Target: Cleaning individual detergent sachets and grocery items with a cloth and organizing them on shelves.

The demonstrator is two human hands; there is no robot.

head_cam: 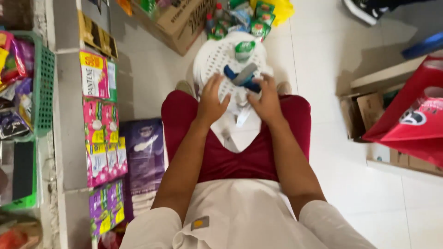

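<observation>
I sit in dark red trousers (240,159) with a white perforated plastic stool (217,60) in front of my knees. My right hand (266,102) grips a blue and grey hand-held tool (242,76) over the stool's seat. My left hand (212,101) is raised beside it with its fingers spread, close to the tool's near end; contact is not clear. A small white and green tub (244,48) stands on the stool's far side. A white strip (242,116) hangs below my right hand.
Green sachets and small bottles (258,20) lie on the floor beyond the stool, next to a cardboard box (177,23). Hanging sachet strips (99,110) and a green basket (44,87) line the shelf at left. Red bags (415,120) and cartons sit at right.
</observation>
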